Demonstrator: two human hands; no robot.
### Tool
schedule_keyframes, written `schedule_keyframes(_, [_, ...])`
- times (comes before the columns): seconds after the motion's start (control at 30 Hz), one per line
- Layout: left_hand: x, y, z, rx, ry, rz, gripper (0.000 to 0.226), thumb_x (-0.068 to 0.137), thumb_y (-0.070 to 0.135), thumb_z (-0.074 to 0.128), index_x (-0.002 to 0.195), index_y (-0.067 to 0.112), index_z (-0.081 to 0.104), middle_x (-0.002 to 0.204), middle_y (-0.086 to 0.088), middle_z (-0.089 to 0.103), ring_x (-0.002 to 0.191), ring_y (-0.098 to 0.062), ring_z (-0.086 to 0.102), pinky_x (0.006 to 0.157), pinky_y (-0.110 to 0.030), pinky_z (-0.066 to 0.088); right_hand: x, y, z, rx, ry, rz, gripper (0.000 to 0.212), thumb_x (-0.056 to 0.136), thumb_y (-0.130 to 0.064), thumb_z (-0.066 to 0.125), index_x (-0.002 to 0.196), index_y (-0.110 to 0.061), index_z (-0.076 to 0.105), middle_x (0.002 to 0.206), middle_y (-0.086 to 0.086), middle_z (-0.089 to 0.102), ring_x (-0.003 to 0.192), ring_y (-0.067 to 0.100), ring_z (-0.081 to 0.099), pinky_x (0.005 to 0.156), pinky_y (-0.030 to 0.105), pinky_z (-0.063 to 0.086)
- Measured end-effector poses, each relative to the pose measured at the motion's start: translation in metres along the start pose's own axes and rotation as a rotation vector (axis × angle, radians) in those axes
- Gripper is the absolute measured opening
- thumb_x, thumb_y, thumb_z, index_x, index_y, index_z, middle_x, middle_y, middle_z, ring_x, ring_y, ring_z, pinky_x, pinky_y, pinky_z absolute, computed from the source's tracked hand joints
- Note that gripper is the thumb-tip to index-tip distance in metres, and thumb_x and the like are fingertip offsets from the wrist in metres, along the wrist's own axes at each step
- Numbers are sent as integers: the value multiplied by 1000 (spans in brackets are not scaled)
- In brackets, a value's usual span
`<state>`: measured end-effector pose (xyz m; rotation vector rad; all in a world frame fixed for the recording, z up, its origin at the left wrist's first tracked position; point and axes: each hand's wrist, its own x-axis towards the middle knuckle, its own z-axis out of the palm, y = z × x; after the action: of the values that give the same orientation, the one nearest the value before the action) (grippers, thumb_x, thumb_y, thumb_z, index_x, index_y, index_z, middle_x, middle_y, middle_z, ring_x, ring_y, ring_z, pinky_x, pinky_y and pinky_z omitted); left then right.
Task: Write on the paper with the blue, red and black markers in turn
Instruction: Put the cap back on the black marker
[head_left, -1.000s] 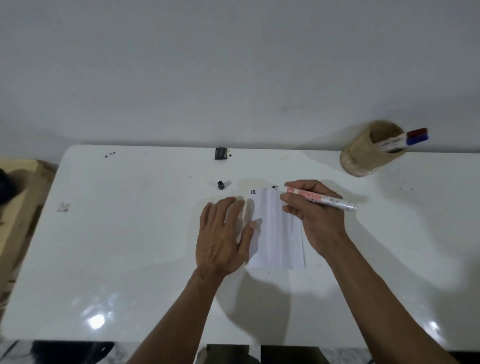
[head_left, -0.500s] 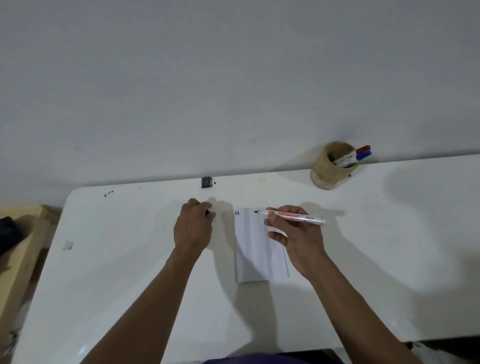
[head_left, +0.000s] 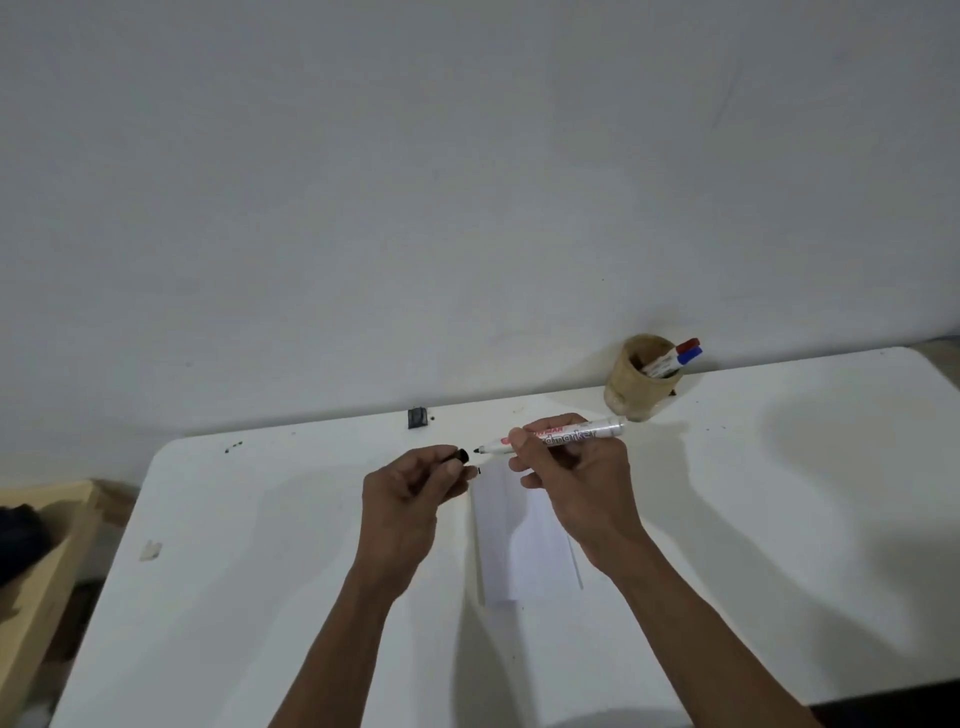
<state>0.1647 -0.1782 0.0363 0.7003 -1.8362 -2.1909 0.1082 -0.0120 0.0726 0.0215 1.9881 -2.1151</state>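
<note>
My right hand (head_left: 571, 483) grips the uncapped black marker (head_left: 563, 436), a white barrel with its black tip pointing left. My left hand (head_left: 410, 493) pinches the small black cap (head_left: 461, 456), whose open end faces the tip a short gap away. Both hands hover above the white paper (head_left: 524, 545), which lies on the white table (head_left: 779, 545); a small mark shows at the paper's top left corner. The red marker (head_left: 687, 345) and blue marker (head_left: 690, 355) stand capped in a tan round holder (head_left: 636, 382) at the table's back edge.
A small dark block (head_left: 416, 417) sits at the table's back edge near the wall. Dark specks (head_left: 234, 446) dot the far left corner, and a scrap of tape (head_left: 150, 550) lies at the left edge. A wooden bench (head_left: 47, 561) stands left of the table.
My left hand left the paper, picked up the black cap from the table and lifted it toward the marker tip. My right hand raised the marker off the paper. The camera tilted up.
</note>
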Motion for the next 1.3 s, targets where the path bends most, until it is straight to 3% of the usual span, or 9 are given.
schedule_keyframes(0.17, [-25,10,-3,-34,-56,49,13,91,0,64,101,-1,71,87,-15,78,87,-28,76,81,-31,62,-22,-4,7,-67,-1,-38,10,91,-15,77,85,-9,73,84,5,82,72,17,78,62,28,61])
schedule_keyframes(0.37, [-47,15,-14,116,-126,92,12,91,4,66,99,8,74,89,-9,79,86,-24,75,80,-34,61,-49,-5,9,-114,-2,-60,13,90,-18,78,85,-8,73,83,8,81,74,22,78,62,29,61])
schedule_keyframes(0.6, [-62,22,-27,287,-173,179,12,88,8,71,98,12,76,90,4,78,77,-7,67,70,-26,59,-70,-7,13,-162,-9,-59,16,89,-23,80,86,-8,75,77,5,79,70,15,76,63,27,61])
schedule_keyframes(0.8, [-71,30,-28,290,-168,225,10,87,5,71,92,10,78,79,12,76,66,-4,64,65,-16,53,-83,-6,17,-74,-49,-47,14,88,-22,80,86,-8,76,75,3,78,71,14,75,68,27,62])
schedule_keyframes(0.97, [-73,34,-32,328,-174,238,10,87,5,71,92,11,77,83,12,76,70,-5,65,67,-21,57,-84,-9,13,46,-108,9,23,81,-22,83,97,-8,74,87,8,80,79,18,75,67,29,58])
schedule_keyframes(1.07, [-69,34,-39,349,-180,238,10,87,4,71,93,11,76,88,7,76,72,-4,65,68,-23,59,-81,-15,-4,157,-24,28,27,69,-24,86,90,-13,74,85,9,76,76,20,72,63,29,58])
schedule_keyframes(1.17, [-66,38,-41,316,-193,225,11,86,4,72,94,11,76,87,-1,76,75,-11,66,67,-21,58,-77,-23,-27,-185,-51,-66,16,73,-15,91,81,-12,77,73,-2,75,70,10,69,63,25,58])
schedule_keyframes(1.3, [-61,52,-21,242,-226,210,14,86,5,72,97,13,75,82,-2,75,74,-18,66,63,-11,52,-76,-28,-39,-599,-177,-156,11,77,-22,89,85,-21,81,68,-9,73,66,0,64,57,14,48])
